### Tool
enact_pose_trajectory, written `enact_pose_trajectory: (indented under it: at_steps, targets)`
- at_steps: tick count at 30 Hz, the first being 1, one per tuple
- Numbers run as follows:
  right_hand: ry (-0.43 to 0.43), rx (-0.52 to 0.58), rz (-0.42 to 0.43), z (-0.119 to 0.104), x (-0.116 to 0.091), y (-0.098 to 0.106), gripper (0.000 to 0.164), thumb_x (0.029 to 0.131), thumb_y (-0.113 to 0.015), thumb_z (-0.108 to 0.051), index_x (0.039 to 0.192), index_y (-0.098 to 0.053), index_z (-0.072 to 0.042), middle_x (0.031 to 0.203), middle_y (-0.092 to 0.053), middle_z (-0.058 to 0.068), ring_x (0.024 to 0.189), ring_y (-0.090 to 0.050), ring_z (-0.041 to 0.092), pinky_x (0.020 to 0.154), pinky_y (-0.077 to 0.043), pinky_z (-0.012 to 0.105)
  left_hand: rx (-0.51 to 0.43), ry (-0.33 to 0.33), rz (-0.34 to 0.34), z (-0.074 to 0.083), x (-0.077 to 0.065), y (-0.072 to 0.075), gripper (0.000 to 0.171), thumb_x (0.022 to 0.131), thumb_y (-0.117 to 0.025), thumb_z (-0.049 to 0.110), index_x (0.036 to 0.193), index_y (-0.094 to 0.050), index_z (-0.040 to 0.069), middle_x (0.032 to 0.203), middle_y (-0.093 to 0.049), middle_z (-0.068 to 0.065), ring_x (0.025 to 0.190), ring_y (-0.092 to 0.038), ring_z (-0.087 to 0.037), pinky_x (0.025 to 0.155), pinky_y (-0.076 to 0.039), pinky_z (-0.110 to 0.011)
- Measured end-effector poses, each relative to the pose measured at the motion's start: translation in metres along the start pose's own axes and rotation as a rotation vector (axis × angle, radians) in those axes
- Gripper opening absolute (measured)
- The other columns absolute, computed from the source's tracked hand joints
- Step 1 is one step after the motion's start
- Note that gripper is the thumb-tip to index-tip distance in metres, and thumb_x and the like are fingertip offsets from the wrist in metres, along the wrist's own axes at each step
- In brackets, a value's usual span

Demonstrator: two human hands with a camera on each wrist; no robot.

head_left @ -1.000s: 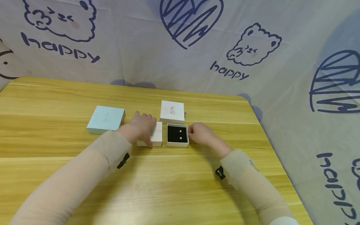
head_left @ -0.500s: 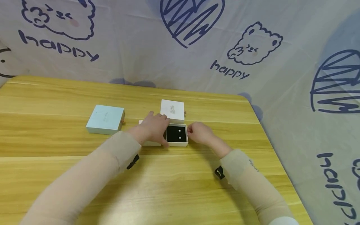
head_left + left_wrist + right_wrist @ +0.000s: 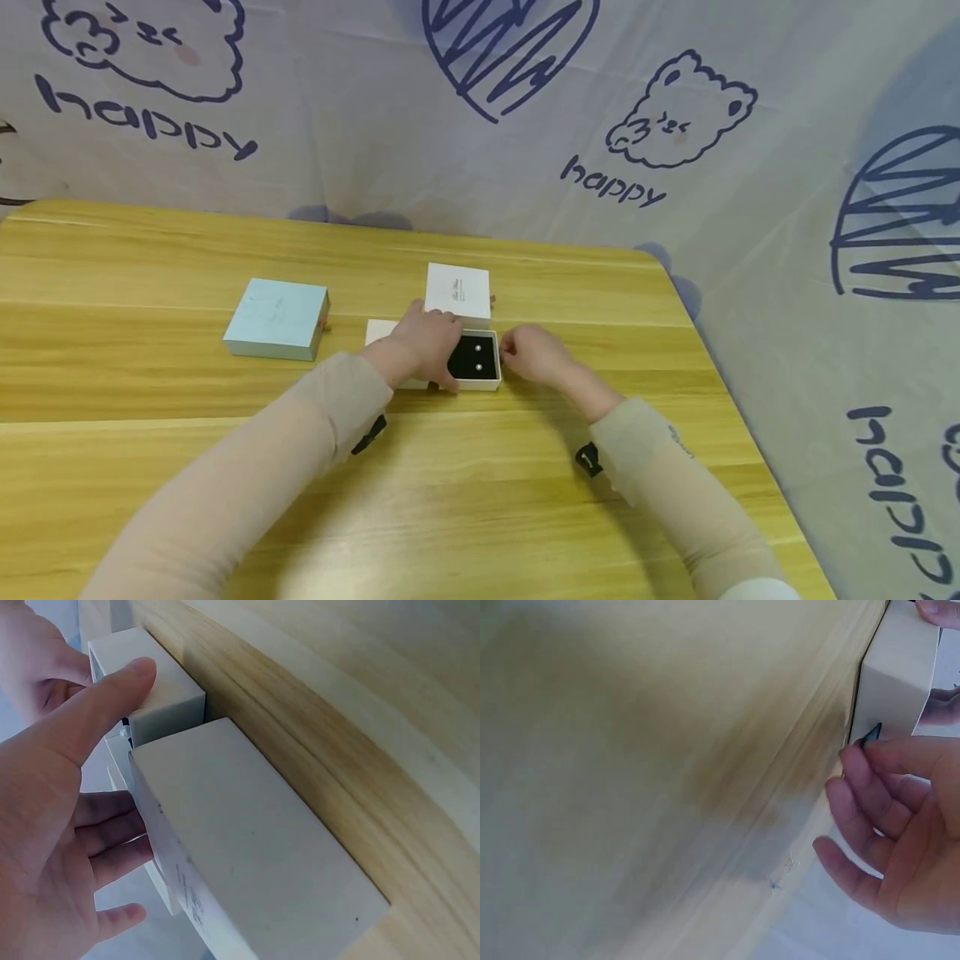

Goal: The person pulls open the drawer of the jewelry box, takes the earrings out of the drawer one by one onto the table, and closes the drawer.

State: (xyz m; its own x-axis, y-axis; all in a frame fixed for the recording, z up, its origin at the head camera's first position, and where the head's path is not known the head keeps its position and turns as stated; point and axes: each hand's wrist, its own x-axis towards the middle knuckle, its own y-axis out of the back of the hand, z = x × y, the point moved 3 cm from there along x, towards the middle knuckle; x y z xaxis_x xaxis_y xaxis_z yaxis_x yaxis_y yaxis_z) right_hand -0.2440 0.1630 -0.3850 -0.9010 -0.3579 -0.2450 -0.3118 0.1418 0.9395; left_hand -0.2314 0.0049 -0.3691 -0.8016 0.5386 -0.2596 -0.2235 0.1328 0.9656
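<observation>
A white jewelry box drawer (image 3: 489, 384) with a black insert lies on the table, holding two pearl earrings (image 3: 478, 357). Its white sleeve (image 3: 232, 825) sits at its left end, partly hidden by my left hand in the head view. My left hand (image 3: 431, 340) straddles the drawer's left part, gripping it with the thumb on the near side wall and the fingers at the far side. On the right end, my right hand (image 3: 534, 354) pinches a small dark ribbon tab (image 3: 872, 735) between thumb and index finger, its other fingers loosely curled.
Just behind the drawer stands another white box (image 3: 457, 292) with printed lettering and a small ribbon tab. A light blue box (image 3: 277, 318) lies to the left on the wooden table (image 3: 480, 500). A printed cloth (image 3: 360, 125) hangs behind the table.
My left hand has moved right, off the white sleeve and onto the drawer's left part. My right hand stays at the drawer's right end. The head view has shifted slightly.
</observation>
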Motion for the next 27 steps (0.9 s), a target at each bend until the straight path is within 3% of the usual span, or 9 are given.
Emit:
enact_pose_trajectory:
  at_steps: [3,7,12,16,22,27]
  targets:
    - [-0.007,-0.05,0.049,0.001,-0.001,0.006,0.019,0.091,-0.052,-0.01,0.094,-0.07,-0.006,0.091,-0.069,0.006,0.076,-0.06,0.016,0.07,-0.051,0.029,-0.013,-0.003,-0.001,0.0,0.0,0.0,0.082,0.07,-0.073,0.057,0.127,-0.051,0.002,0.126,-0.057,-0.01,0.117,-0.053,-0.027,0.109,-0.028,-0.052]
    - [0.026,-0.07,0.129,-0.007,-0.002,0.019,0.018,0.091,-0.055,-0.013,0.099,-0.07,-0.008,0.094,-0.07,0.006,0.082,-0.062,0.018,0.074,-0.053,0.035,-0.037,-0.001,-0.005,-0.002,0.001,0.0,0.081,0.07,-0.075,0.055,0.126,-0.051,0.002,0.123,-0.058,-0.01,0.116,-0.053,-0.027,0.11,-0.026,-0.051]
    - [0.209,-0.108,0.148,-0.026,-0.002,0.02,0.016,0.09,-0.06,-0.013,0.1,-0.07,-0.006,0.094,-0.071,0.007,0.088,-0.064,0.02,0.08,-0.052,0.036,-0.044,-0.003,-0.016,-0.003,0.002,-0.001,0.079,0.07,-0.074,0.055,0.125,-0.051,0.003,0.12,-0.058,-0.009,0.114,-0.054,-0.026,0.11,-0.026,-0.052]
    - [0.33,-0.213,0.192,-0.033,-0.001,0.01,0.012,0.087,-0.064,-0.014,0.095,-0.07,-0.007,0.091,-0.07,0.005,0.085,-0.062,0.021,0.078,-0.051,0.036,-0.044,-0.012,-0.018,-0.002,0.003,-0.001,0.078,0.071,-0.074,0.055,0.125,-0.051,0.003,0.119,-0.058,-0.009,0.112,-0.054,-0.026,0.11,-0.026,-0.053]
    - [0.347,-0.311,0.227,-0.038,0.0,0.001,0.004,0.085,-0.067,-0.014,0.086,-0.07,-0.012,0.089,-0.071,0.001,0.08,-0.057,0.021,0.071,-0.047,0.037,-0.045,-0.011,-0.026,-0.001,0.003,0.0,0.077,0.071,-0.074,0.055,0.124,-0.052,0.004,0.118,-0.059,-0.008,0.112,-0.054,-0.025,0.111,-0.024,-0.053]
    - [0.352,-0.334,0.242,-0.04,0.002,0.0,0.008,0.086,-0.064,-0.012,0.082,-0.071,-0.012,0.089,-0.071,0.001,0.082,-0.059,0.021,0.07,-0.047,0.036,-0.028,-0.015,-0.033,-0.001,0.004,0.001,0.078,0.071,-0.074,0.055,0.125,-0.052,0.004,0.121,-0.058,-0.009,0.115,-0.053,-0.026,0.112,-0.023,-0.054]
